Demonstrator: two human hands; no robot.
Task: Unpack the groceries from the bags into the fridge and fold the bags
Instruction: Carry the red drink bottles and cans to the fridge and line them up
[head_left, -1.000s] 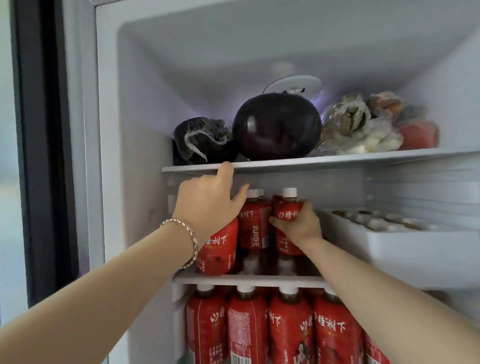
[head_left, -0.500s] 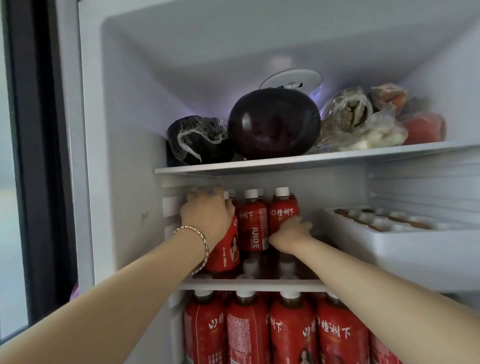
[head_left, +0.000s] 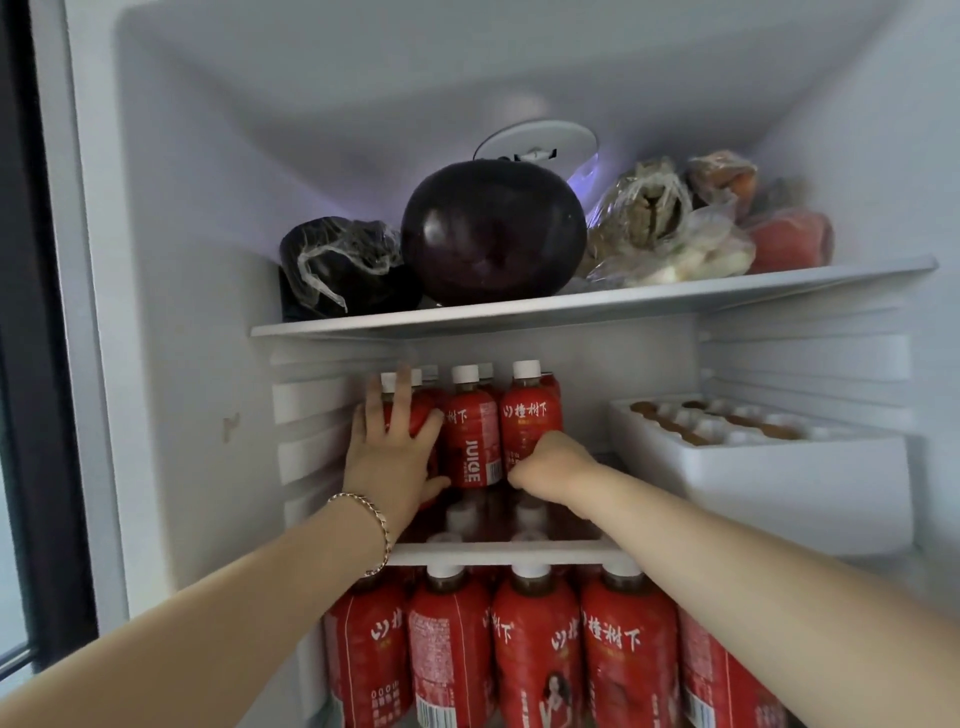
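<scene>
On the middle shelf (head_left: 498, 552) of the fridge (head_left: 197, 312): both hands at a row of red juice bottles.
The left hand (head_left: 395, 457), fingers straight and spread, presses flat on the leftmost bottle (head_left: 422, 413). The right hand (head_left: 550, 465) is curled at the foot of the rightmost bottle (head_left: 530, 415), fingers hidden, so a grip cannot be confirmed. Between them stands the JUICE-labelled bottle (head_left: 470, 441). More lower bottles (head_left: 535, 649) fill the shelf beneath; a dark purple vegetable (head_left: 493, 231) sits on the top shelf (head_left: 571, 301).
</scene>
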